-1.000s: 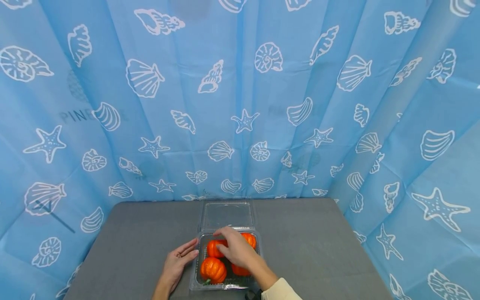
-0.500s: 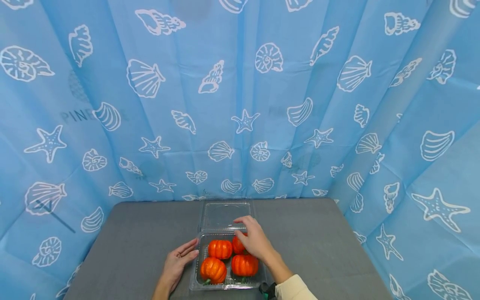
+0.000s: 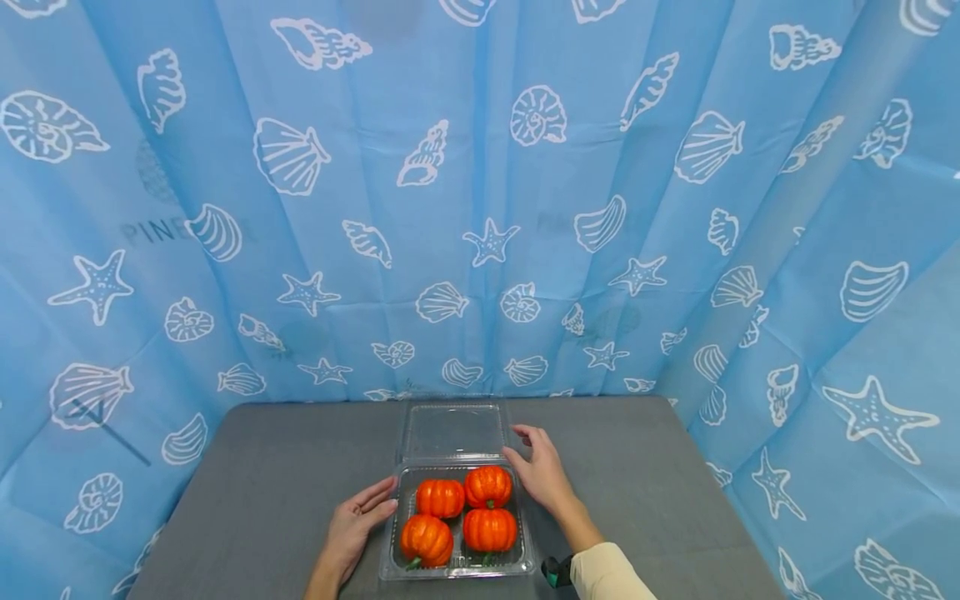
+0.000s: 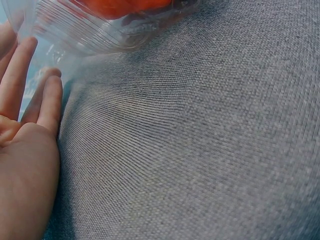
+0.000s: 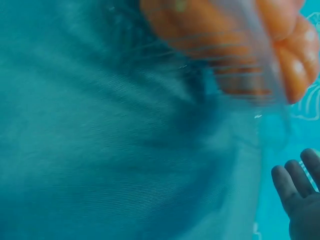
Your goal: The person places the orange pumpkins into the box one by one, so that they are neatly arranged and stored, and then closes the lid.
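A clear plastic clamshell container (image 3: 457, 573) lies with its lid (image 3: 455, 429) folded back, away from the person. Several small orange toy-like pumpkins sit in its base, among them a front-left pumpkin (image 3: 427, 540) and a back-right pumpkin (image 3: 488, 487). My left hand (image 3: 356, 521) rests against the base's left side, fingers extended; the left wrist view shows fingertips (image 4: 55, 75) at the ribbed plastic wall (image 4: 95, 37). To the right of the container, close to the hinge, my right hand (image 3: 542, 471) holds nothing. Its fingers (image 5: 285, 182) look spread apart in the right wrist view.
A grey cloth-covered table (image 3: 615, 483) extends to both sides of the container. Behind it hangs a blue curtain (image 3: 480, 192) printed with white shells and starfish. A dark band (image 3: 557, 572) is on the right wrist, by a cream sleeve (image 3: 609, 571).
My right hand has moved rightward from above the pumpkins to outside the container's right side, uncovering all of them. The left hand and the container have stayed in place.
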`<action>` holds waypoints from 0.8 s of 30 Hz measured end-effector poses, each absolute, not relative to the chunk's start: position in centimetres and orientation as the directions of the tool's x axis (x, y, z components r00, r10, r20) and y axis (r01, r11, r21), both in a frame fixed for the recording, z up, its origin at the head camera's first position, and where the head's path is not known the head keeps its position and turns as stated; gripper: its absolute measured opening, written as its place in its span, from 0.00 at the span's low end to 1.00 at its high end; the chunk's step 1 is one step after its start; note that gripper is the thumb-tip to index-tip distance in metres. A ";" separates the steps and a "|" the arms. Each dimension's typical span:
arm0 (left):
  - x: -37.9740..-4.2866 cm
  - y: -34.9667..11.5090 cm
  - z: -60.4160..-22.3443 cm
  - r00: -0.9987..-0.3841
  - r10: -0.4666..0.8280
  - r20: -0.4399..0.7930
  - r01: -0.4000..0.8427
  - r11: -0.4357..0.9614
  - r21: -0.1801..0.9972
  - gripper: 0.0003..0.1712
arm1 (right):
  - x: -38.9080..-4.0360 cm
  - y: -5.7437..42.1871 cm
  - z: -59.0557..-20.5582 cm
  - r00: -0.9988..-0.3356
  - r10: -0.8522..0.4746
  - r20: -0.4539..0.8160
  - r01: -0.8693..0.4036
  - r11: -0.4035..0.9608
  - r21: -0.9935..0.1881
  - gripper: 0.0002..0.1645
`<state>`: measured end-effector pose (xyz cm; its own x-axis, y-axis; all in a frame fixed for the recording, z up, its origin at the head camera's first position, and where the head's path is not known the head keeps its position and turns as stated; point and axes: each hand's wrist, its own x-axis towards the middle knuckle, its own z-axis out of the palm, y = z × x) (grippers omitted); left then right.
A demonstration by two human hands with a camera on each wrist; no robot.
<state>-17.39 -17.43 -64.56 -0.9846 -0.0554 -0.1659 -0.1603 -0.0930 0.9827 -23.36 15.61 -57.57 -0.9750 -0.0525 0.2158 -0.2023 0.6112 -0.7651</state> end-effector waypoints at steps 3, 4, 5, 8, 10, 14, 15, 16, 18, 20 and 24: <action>-17.4 -17.5 -64.5 -0.984 -0.052 -0.168 -0.163 -0.094 0.982 0.30 | -23.4 15.9 -58.2 -0.981 -0.040 0.188 -0.174 0.603 -0.779 0.27; -17.4 -17.4 -64.5 -0.984 -0.051 -0.170 -0.165 -0.094 0.982 0.30 | -23.4 15.9 -58.4 -0.983 -0.038 0.180 -0.166 0.597 -0.785 0.28; -17.4 -17.4 -64.5 -0.984 -0.050 -0.171 -0.166 -0.092 0.982 0.30 | -23.4 16.0 -58.5 -0.985 -0.038 0.170 -0.160 0.592 -0.790 0.29; -17.4 -17.4 -64.3 -0.983 -0.045 -0.176 -0.172 -0.086 0.981 0.31 | -23.3 16.1 -59.1 -0.988 -0.047 0.145 -0.145 0.580 -0.801 0.31; -17.4 -17.4 -64.2 -0.983 -0.042 -0.178 -0.174 -0.087 0.981 0.31 | -23.1 16.2 -59.4 -0.990 -0.054 0.132 -0.139 0.578 -0.804 0.32; -17.4 -17.4 -64.3 -0.983 -0.042 -0.180 -0.176 -0.092 0.980 0.31 | -23.0 16.2 -60.0 -0.992 -0.059 0.110 -0.124 0.575 -0.809 0.31; -17.4 -17.4 -64.3 -0.982 -0.043 -0.181 -0.177 -0.094 0.980 0.31 | -23.0 16.2 -60.2 -0.992 -0.060 0.111 -0.125 0.573 -0.810 0.31; -17.4 -17.4 -64.3 -0.982 -0.044 -0.181 -0.176 -0.093 0.980 0.31 | -23.0 16.2 -60.3 -0.992 -0.059 0.111 -0.124 0.568 -0.813 0.31; -17.4 -17.4 -64.4 -0.982 -0.047 -0.184 -0.179 -0.091 0.980 0.31 | -23.1 16.1 -60.5 -0.994 -0.050 0.094 -0.106 0.550 -0.828 0.30; -17.5 -17.4 -64.4 -0.981 -0.047 -0.187 -0.182 -0.086 0.979 0.31 | -23.2 16.1 -60.7 -0.996 -0.040 0.074 -0.083 0.535 -0.840 0.30; -17.5 -17.5 -64.4 -0.980 -0.047 -0.193 -0.188 -0.085 0.978 0.31 | -23.3 16.0 -60.7 -0.999 -0.044 0.019 -0.038 0.506 -0.862 0.32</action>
<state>-17.51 -17.51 -64.38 -0.9801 -0.0475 -0.1926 -0.1882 -0.0849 0.9785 -23.31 16.00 -60.66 -0.9989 -0.0440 0.0187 -0.0385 0.5059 -0.8617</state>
